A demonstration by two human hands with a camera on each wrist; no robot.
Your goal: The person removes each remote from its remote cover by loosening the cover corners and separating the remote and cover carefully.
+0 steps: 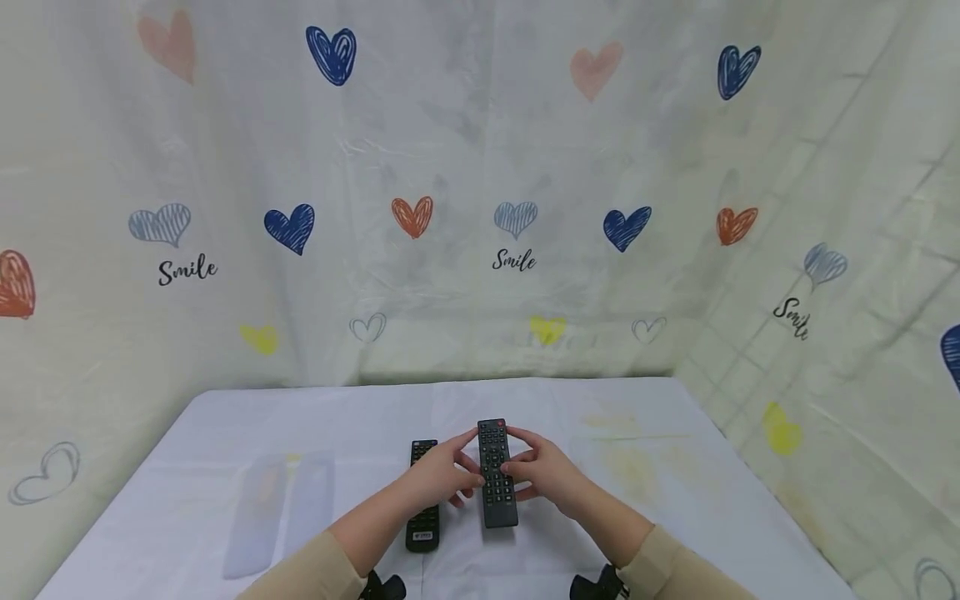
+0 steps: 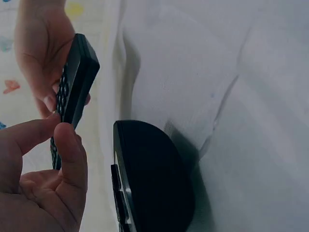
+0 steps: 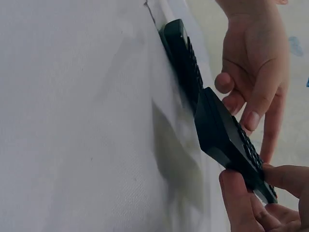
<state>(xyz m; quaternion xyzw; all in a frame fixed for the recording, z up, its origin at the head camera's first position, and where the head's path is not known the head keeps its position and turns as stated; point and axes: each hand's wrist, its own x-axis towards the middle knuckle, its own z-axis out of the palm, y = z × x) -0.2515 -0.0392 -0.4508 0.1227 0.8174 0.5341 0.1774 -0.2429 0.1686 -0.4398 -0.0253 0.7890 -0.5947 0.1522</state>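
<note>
A black remote control (image 1: 497,492) with rows of buttons and a red one at its top is held up between both hands. Its button face is turned toward me. My left hand (image 1: 444,477) holds it by the left edge, the index finger reaching up to the top end. On the other side, my right hand (image 1: 551,475) grips the right edge, thumb over the buttons. Below the raised near end (image 3: 212,121) a shadow falls on the cloth. A second black remote control (image 1: 422,533) lies left of it on the table, partly covered by my left hand.
White cloth with some creases covers the table (image 1: 637,533). Two pale translucent flat strips (image 1: 255,517) lie at the left. Behind and to the right hangs a light curtain (image 1: 450,125) printed with hearts and the word Smile.
</note>
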